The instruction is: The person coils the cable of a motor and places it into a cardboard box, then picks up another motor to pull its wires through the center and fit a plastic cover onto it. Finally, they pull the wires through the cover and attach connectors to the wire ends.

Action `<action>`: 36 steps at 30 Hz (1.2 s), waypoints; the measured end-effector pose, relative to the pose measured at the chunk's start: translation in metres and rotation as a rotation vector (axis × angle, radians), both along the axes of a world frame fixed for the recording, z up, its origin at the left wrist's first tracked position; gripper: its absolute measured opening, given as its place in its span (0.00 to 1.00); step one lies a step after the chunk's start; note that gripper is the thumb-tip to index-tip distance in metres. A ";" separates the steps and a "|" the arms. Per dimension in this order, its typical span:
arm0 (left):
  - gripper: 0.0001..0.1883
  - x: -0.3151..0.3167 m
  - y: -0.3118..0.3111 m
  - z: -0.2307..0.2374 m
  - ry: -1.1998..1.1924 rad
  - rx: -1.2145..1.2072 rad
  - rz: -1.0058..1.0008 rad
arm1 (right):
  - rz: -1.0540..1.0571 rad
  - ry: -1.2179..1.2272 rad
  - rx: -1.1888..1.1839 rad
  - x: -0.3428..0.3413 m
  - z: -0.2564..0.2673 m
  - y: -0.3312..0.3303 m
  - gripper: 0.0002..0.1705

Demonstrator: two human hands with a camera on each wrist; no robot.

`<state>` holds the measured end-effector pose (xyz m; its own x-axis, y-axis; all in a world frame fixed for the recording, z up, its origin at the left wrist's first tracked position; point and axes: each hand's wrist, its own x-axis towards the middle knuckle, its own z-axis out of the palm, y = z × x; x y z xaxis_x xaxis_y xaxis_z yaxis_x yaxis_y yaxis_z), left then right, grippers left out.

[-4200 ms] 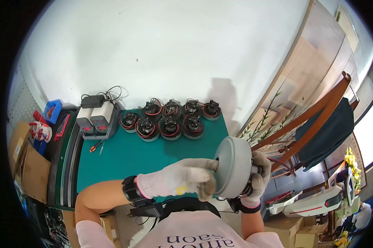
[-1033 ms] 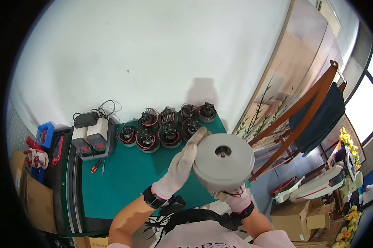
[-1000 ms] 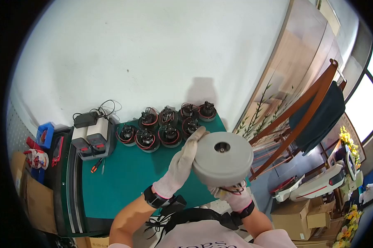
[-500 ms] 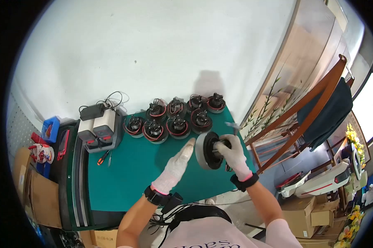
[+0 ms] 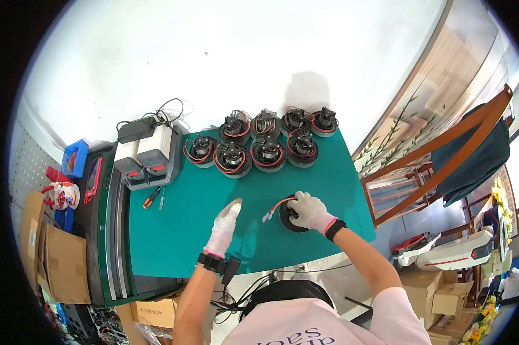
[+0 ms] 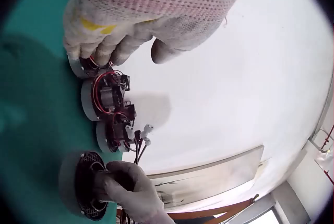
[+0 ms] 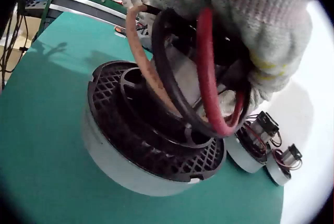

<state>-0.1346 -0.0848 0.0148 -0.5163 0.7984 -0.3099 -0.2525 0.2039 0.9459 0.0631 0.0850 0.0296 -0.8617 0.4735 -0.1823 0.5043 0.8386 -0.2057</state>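
On the green mat (image 5: 179,236), my gloved right hand (image 5: 310,211) grips the black upper part of a blower motor (image 5: 294,223) from above. The right wrist view has its round grey housing (image 7: 130,166), a black mesh rim, and thick red, black and tan wires (image 7: 206,73) looping below the glove. White plugs (image 5: 267,217) on the wire ends reach toward the left. My gloved left hand (image 5: 225,226) stays to the left, apart from the motor, fingers extended and holding nothing. Behind them, several similar motors (image 5: 268,153) sit in two rows.
A two-bay charger-like grey unit (image 5: 147,155) with cables stands at the back left. Before it lie an orange screwdriver (image 5: 151,197) and a thin tool (image 5: 162,198). A wooden chair (image 5: 443,167) is beyond the right edge, and a green cabinet (image 5: 101,230) adjoins the left.
The motor, earlier held up in both hands with its grey face showing, has been turned over and lowered to the mat. My left hand has come off it and moved left.
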 end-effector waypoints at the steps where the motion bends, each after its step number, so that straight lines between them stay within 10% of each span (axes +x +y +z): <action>1: 0.25 0.001 0.002 0.000 -0.001 -0.002 -0.005 | -0.005 -0.001 -0.002 -0.002 -0.001 0.000 0.21; 13: 0.18 0.038 0.074 -0.014 0.513 -0.252 -0.682 | 0.148 -0.086 -0.008 -0.002 -0.008 0.002 0.19; 21: 0.18 0.040 0.089 -0.046 0.618 -0.254 -0.532 | 0.179 0.336 -0.131 0.015 0.001 0.018 0.24; 29: 0.18 0.048 0.101 -0.061 0.528 -0.313 -0.475 | -0.870 0.594 -0.485 0.073 -0.050 0.022 0.27; 31: 0.18 0.047 0.108 -0.081 0.593 -0.292 -0.471 | -1.129 0.278 -0.819 0.075 -0.048 0.013 0.26; 36: 0.17 0.041 0.108 -0.082 0.555 -0.323 -0.494 | -1.086 0.553 -1.187 0.081 -0.079 0.010 0.19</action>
